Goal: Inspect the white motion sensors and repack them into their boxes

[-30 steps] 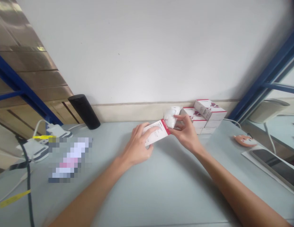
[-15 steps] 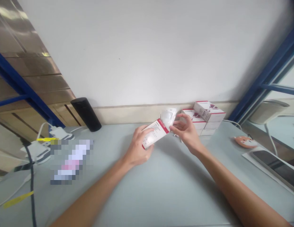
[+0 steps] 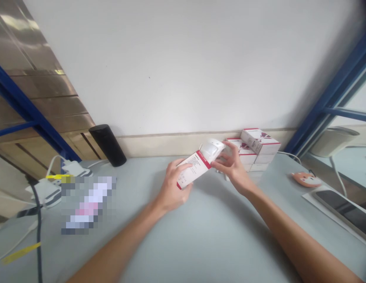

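Note:
My left hand grips a white carton with a red band and printed "DETECTOR" text, holding it tilted above the table. A white plastic detector sits at the carton's upper right end, its lower part hidden where it meets the carton. My right hand is at that end, with its fingers curled around the detector. Neither hand touches the table.
Several matching cartons are stacked against the wall behind my right hand. A black bottle stands at the back left. A power strip, a blurred object, a fox-shaped mouse and a phone lie on the pale table.
The white detector has shifted from above the carton into line with its upper right end. My right hand has closed in around it, and the carton tilts a little more steeply.

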`<state>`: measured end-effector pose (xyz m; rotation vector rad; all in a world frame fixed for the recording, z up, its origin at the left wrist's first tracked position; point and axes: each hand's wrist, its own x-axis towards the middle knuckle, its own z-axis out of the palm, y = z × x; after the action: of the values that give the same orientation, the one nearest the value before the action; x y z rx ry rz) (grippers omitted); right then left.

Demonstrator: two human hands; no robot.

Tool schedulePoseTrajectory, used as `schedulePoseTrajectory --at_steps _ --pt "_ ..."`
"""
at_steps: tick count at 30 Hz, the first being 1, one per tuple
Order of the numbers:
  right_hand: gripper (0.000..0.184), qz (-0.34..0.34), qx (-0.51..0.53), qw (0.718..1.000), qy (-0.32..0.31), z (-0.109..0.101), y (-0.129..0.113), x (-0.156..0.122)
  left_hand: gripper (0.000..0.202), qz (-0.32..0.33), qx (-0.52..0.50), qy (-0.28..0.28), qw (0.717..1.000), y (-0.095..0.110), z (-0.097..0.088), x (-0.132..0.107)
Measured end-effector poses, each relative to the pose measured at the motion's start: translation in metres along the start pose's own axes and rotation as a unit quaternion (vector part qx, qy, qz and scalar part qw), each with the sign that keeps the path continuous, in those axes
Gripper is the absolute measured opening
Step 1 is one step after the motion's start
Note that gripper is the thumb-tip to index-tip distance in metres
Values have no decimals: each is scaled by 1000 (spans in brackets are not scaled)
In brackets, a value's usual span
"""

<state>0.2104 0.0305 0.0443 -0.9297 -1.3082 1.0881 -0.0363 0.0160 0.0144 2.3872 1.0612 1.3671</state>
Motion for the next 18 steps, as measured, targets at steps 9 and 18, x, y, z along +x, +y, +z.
schedulePoseTrajectory --at_steps 9,18 --pt "32 -50 -94 994 39 -1 -12 -3 57 1 -15 60 998 10 1 3" --pt "32 -96 -214 971 -39 1 -4 -5 58 50 15 72 996 8 3 3"
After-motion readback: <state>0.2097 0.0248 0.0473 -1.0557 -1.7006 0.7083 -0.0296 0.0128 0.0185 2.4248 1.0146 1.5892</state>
